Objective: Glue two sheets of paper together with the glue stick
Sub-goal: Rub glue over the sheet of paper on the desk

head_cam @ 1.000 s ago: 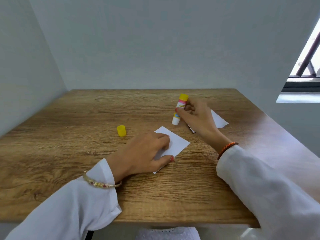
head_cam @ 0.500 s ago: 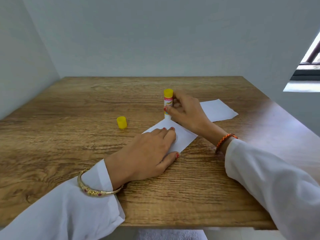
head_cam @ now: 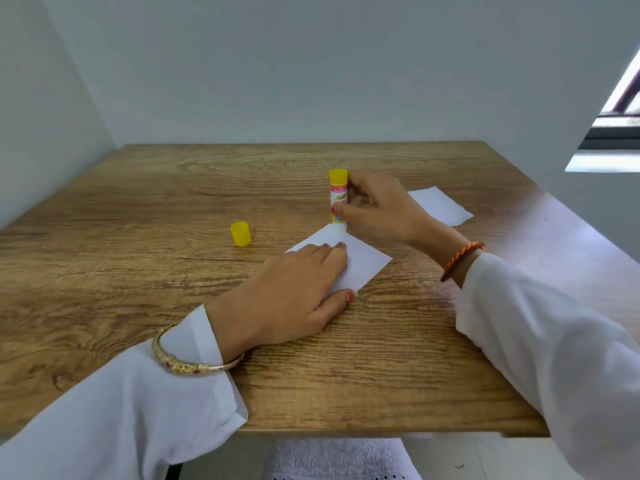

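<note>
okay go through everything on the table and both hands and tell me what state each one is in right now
Glue stick: uncapped, upright, tip down on the near sheet's far corner.
Cap: off, standing on the table.
Near sheet: flat, pinned.
Far sheet: flat, untouched, apart from the near one.
Left hand: fingers straight, pressing the near sheet.
Right hand: holds the glue stick.
</note>
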